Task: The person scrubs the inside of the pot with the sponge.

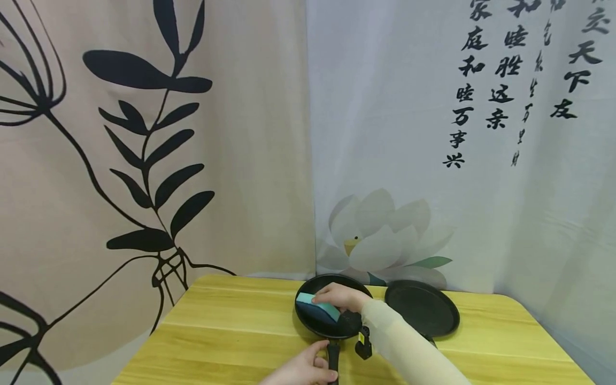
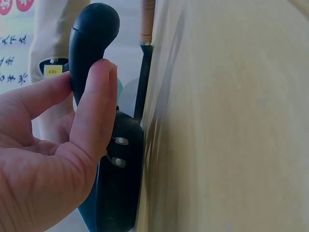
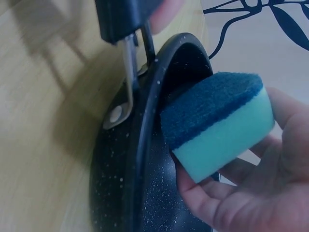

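A deep black frying pan (image 1: 304,315) with a white-speckled coating (image 3: 113,193) stands on the wooden table. My left hand (image 1: 305,367) holds its black handle (image 1: 333,354) near the pan end; in the left wrist view the thumb and fingers pinch the handle (image 2: 91,41) from both sides. With its fingers and thumb, my right hand (image 1: 343,297) grips a sponge (image 1: 317,308) over the inside of the pan. The sponge has a light teal foam side (image 3: 227,140) and a dark blue scouring side (image 3: 212,104), which faces the pan. Whether it touches the pan, I cannot tell.
A flat black pan (image 1: 422,309) lies to the right, its handle partly behind the right sleeve (image 1: 409,342). A black device with a yellow label (image 1: 364,342) sits at the right wrist. A printed curtain (image 1: 260,160) hangs behind the table (image 1: 231,331).
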